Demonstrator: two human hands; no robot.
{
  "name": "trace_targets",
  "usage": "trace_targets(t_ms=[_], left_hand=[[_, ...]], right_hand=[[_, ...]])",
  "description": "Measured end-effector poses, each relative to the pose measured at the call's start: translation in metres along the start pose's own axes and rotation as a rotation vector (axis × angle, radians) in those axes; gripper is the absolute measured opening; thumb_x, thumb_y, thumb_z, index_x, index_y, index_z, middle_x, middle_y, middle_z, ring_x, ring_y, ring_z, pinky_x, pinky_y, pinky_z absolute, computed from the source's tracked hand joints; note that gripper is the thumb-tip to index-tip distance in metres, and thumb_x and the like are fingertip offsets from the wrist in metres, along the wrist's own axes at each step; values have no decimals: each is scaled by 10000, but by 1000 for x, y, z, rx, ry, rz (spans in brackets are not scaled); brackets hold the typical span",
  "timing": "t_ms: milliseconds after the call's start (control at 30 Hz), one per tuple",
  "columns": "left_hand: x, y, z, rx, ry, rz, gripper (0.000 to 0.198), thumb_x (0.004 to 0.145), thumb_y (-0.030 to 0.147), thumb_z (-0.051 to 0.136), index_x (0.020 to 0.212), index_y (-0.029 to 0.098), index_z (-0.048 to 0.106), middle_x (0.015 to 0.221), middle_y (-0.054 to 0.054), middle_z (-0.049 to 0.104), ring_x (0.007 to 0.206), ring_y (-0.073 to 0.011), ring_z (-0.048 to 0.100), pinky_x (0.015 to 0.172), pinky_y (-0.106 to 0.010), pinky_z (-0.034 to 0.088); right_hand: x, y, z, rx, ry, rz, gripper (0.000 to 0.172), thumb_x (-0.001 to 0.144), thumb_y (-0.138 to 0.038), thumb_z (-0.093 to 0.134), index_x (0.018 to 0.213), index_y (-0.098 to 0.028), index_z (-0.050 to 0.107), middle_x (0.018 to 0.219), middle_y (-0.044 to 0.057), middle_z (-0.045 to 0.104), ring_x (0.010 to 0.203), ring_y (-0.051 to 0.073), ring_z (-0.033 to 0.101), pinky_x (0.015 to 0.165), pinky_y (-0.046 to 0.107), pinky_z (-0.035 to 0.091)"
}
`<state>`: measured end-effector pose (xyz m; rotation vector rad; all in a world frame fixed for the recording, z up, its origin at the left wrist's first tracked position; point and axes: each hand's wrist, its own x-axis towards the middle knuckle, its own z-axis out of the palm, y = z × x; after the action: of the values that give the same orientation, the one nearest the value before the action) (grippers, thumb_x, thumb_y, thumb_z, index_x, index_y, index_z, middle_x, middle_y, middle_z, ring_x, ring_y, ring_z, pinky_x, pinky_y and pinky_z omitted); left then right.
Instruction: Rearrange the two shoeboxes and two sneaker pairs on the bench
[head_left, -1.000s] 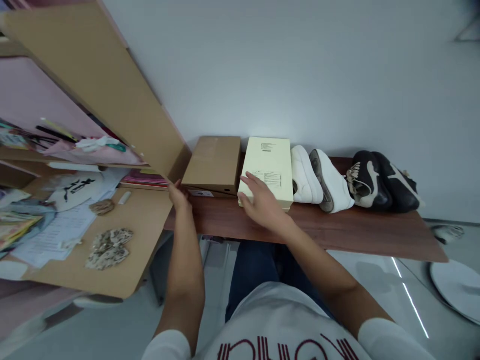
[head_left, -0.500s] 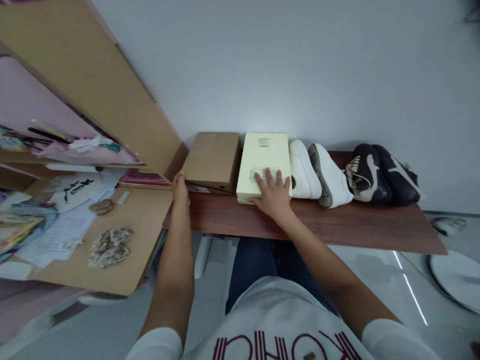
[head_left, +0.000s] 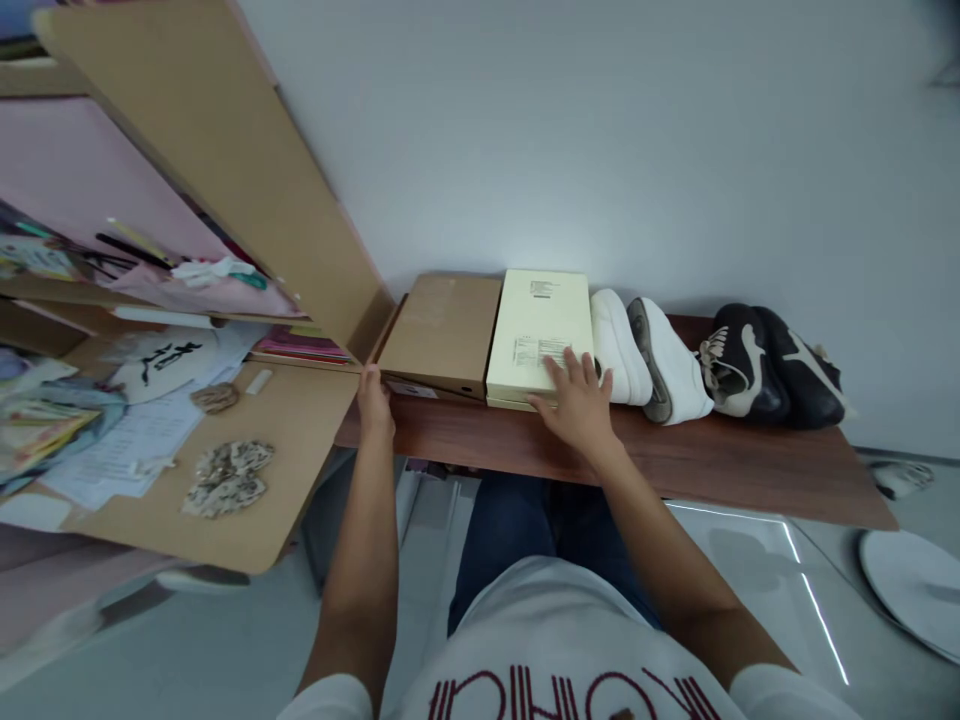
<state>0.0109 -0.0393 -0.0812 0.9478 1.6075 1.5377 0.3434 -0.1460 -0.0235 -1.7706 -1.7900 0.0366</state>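
Note:
A brown cardboard shoebox (head_left: 442, 325) lies on the dark wooden shelf (head_left: 675, 455), with a strip of brown edge showing along its left side. My left hand (head_left: 376, 405) is closed at the box's front left corner, thumb toward the front; most of its fingers are hidden. Right beside the brown box lies a cream shoebox (head_left: 544, 310) with printed labels on top. My right hand (head_left: 577, 400) rests with spread fingers on this box's front right part, holding nothing. White shoes (head_left: 622, 350) stand close to its right side.
Black shoes (head_left: 765, 370) with pale markings sit farther right on the shelf. At left, a desk (head_left: 300, 420) holds papers, a white cap (head_left: 169, 365) and a patterned scrunchie (head_left: 229, 478), under an upright wooden panel (head_left: 247, 150). A pale wall (head_left: 562, 130) rises behind the shelf.
The gap between the brown box and the cream box has nearly closed, the brown box having moved right. My right hand has slid toward the cream box's right edge. The view has shifted slightly.

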Motion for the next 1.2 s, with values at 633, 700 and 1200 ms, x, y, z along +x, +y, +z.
trace_targets(t_ms=[633, 700, 1200], left_hand=[[32, -2, 6, -58, -6, -6, 374, 877, 503, 544, 973, 179, 705, 1158, -89, 737, 1233, -263, 621, 1141, -399, 434], [34, -1, 4, -88, 6, 2, 396, 873, 503, 552, 1003, 163, 709, 1193, -104, 730, 1256, -261, 608, 1152, -389, 417], [52, 59, -25, -147, -219, -72, 640, 872, 706, 516, 1341, 286, 631, 1480, -105, 578, 1440, -288, 466, 1216, -475, 284]], right_hand=[[10, -119, 79, 606, -226, 129, 673, 979, -379, 410, 1591, -125, 295, 1671, 202, 234, 1430, 342, 471, 1078, 528, 512], [12, -118, 79, 654, -239, 129, 687, 972, -384, 425, 1600, -148, 278, 1674, 192, 227, 1408, 331, 496, 1055, 517, 534], [62, -121, 57, 931, -198, 419, 804, 895, -573, 570, 1576, -229, 314, 1629, 108, 379, 1528, 294, 319, 1262, 537, 234]])
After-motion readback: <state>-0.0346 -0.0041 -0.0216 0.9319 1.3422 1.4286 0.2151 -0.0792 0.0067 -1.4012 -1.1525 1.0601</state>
